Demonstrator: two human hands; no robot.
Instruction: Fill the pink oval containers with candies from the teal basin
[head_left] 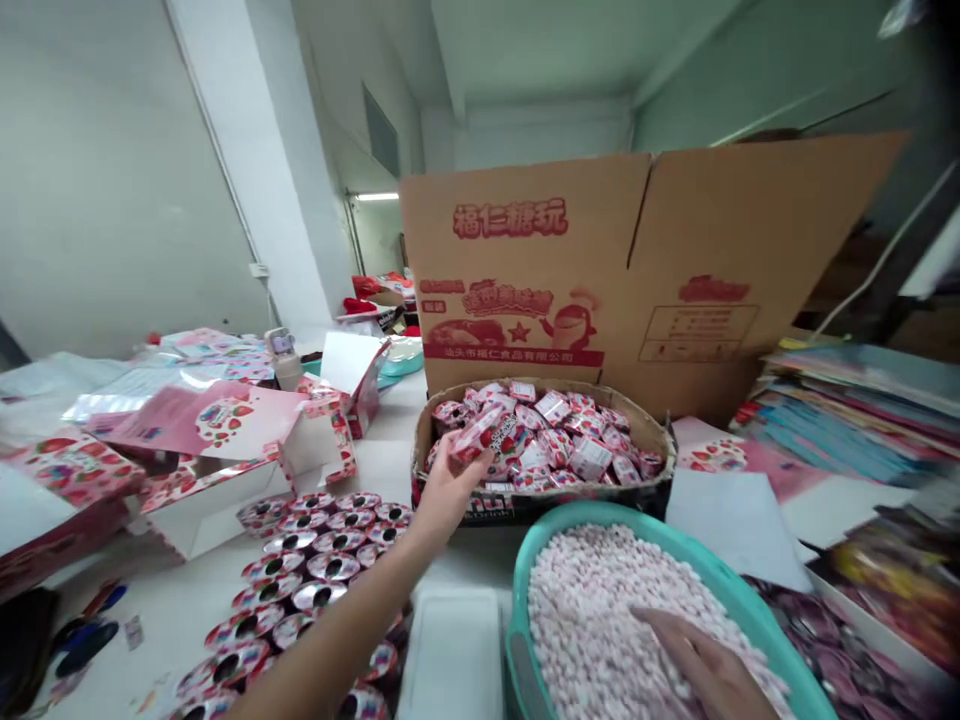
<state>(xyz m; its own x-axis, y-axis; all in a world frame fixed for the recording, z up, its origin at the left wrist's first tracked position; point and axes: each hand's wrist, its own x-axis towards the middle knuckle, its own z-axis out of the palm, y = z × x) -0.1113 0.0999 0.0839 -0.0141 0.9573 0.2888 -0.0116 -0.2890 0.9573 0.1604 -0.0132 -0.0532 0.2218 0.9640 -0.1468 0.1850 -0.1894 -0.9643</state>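
My left hand (452, 483) reaches over a black-rimmed cardboard tray (544, 510), its thumb and fingers closed on a small strawberry-print candy box (478, 432). Many similar pink and red candy boxes (555, 408) are heaped in that tray. Down at the right, my right hand (701, 660) has its fingers stretched out at the surface of small pale-pink candies (600, 610). These fill a turquoise plastic basin (525, 560). Part of the right hand is blurred, and the frame's bottom edge cuts it off. Beneath my left forearm stand rows of strawberry-print boxes (334, 567) with dark openings on top.
A white lidded container (453, 640) stands left of the basin. Behind the tray rises a large brown carton (525, 260). Strawberry-print display cartons (225, 420) lie at left. Stacked flat sheets (847, 415) and a box of shiny wrappers (892, 580) are at right.
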